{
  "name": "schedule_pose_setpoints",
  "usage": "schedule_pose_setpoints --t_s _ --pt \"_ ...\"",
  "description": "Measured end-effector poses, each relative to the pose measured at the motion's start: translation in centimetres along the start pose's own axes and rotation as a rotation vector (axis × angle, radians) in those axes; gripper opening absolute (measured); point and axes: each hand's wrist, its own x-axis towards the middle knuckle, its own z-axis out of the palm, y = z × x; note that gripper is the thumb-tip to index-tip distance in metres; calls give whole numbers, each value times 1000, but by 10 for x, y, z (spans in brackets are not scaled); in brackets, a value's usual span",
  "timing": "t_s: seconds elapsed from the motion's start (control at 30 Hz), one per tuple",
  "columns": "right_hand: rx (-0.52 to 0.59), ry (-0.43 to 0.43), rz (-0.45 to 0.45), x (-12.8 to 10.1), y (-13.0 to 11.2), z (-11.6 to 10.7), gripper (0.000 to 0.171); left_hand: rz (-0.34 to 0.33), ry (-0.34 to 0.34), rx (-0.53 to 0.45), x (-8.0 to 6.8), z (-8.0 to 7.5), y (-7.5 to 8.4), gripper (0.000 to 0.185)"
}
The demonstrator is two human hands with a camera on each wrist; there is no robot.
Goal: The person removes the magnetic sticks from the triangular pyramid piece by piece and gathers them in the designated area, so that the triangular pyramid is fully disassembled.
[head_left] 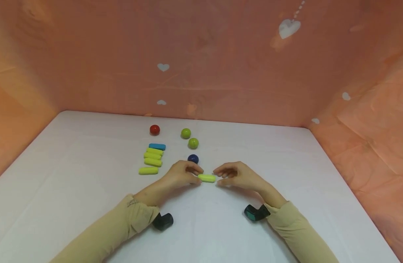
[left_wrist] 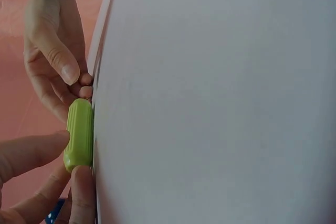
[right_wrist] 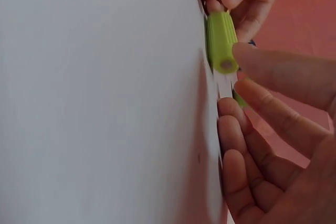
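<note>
A short ribbed yellow-green stick (head_left: 207,178) lies on the white table between the two hands. My left hand (head_left: 183,173) has thumb and forefinger at its left end, pinching it; the left wrist view shows the thumb against the stick's ribbed side (left_wrist: 80,132). Beyond the other end, my right hand (head_left: 239,176) curves loosely with thumb and fingers apart and nothing between them. In the right wrist view, the blunt end of the stick (right_wrist: 223,45) faces the right fingertips (right_wrist: 247,56). A dark blue ball (head_left: 193,158) sits just behind the left fingers.
Left of the hands, several yellow-green sticks (head_left: 153,162) lie in a column, topped by a blue stick (head_left: 157,146). Farther back are a red ball (head_left: 154,129) and two green balls (head_left: 186,133). Orange cloth (head_left: 221,73) hangs behind the table (head_left: 89,160).
</note>
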Motion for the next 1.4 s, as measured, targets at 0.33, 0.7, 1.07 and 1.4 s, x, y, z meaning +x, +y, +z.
schedule_pose_setpoints --t_s 0.33,0.7,1.07,1.4 --pt "25 9 21 -8 6 -7 32 -46 21 4 3 7 5 22" --pt "32 0 37 -8 5 -9 32 -34 -39 53 -9 -10 -7 21" --pt "53 -15 36 -9 8 -12 32 7 -83 -15 -38 -50 -29 28" --pt "65 -19 33 -6 11 -12 32 57 -103 33 -53 -86 -46 32"
